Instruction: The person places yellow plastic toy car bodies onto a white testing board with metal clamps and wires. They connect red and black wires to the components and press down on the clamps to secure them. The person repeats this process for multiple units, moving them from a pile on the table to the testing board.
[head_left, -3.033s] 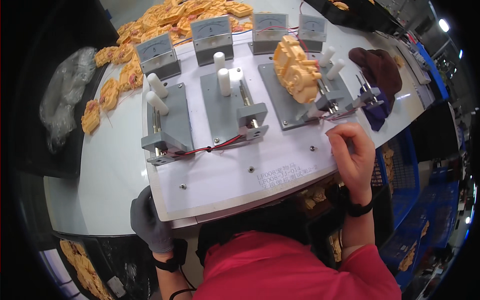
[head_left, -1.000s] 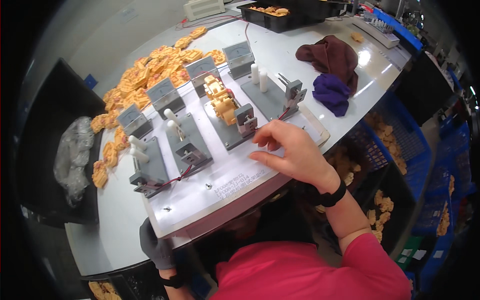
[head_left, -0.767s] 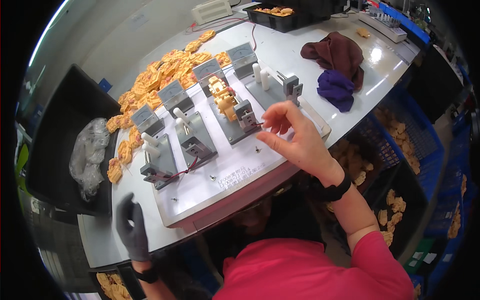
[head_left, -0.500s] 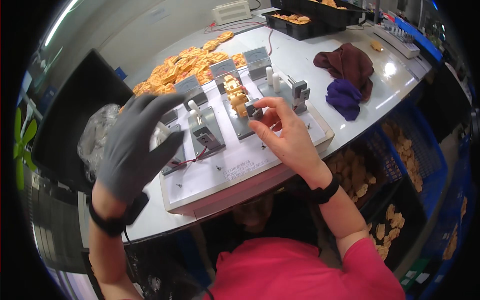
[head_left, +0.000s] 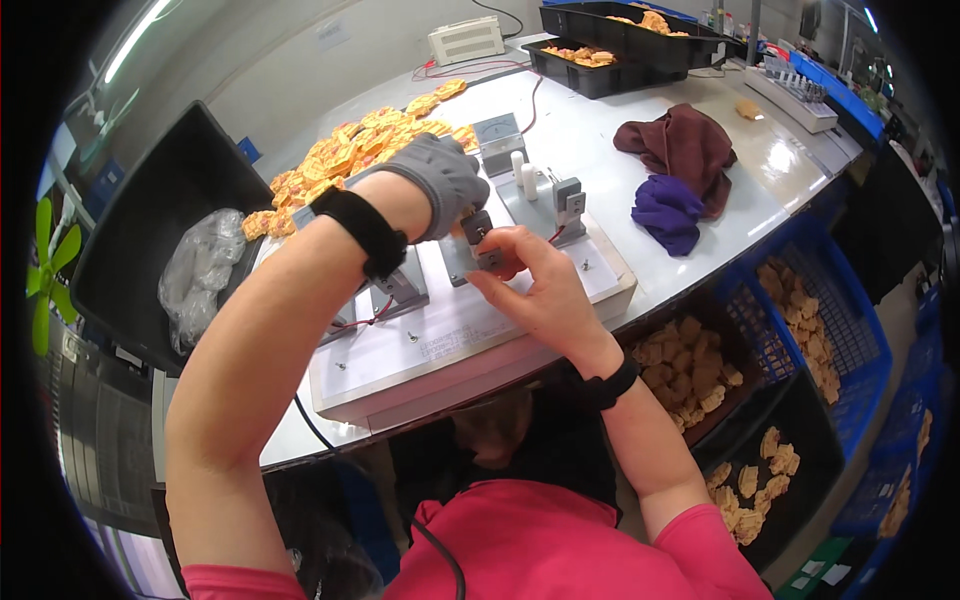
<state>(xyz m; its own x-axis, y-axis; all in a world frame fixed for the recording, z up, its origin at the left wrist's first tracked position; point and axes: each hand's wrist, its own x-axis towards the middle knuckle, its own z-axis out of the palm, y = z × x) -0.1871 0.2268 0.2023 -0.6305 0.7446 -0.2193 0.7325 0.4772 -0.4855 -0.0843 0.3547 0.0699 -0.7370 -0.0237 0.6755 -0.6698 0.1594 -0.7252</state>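
Note:
My left hand [head_left: 447, 185], in a grey glove, reaches across the middle test station with its fingers curled downward. Under them, a sliver of tan plastic shows; whether they grip it is hidden. With thumb and forefinger, my bare right hand [head_left: 545, 290] holds the small dark grey block [head_left: 483, 240] at the near end of that station. To the right stands another station with white pegs [head_left: 524, 175], a grey end block [head_left: 569, 205] and a dial meter [head_left: 498, 140]. All sit on a white base board [head_left: 450, 345]. My left forearm covers much of the left stations.
Tan and yellow plastic parts [head_left: 350, 145] lie heaped behind the board. A black bin [head_left: 150, 200] with a clear plastic bag [head_left: 205, 270] tilts at left. Brown cloth [head_left: 690, 145] and purple cloth [head_left: 667, 212] lie at right. Below right are a blue crate [head_left: 855, 370] and trays of tan parts.
My left hand has swung right and forward from the left stations to the middle one, now covering the tan part there. My right hand stays at the grey block; the view has shifted slightly.

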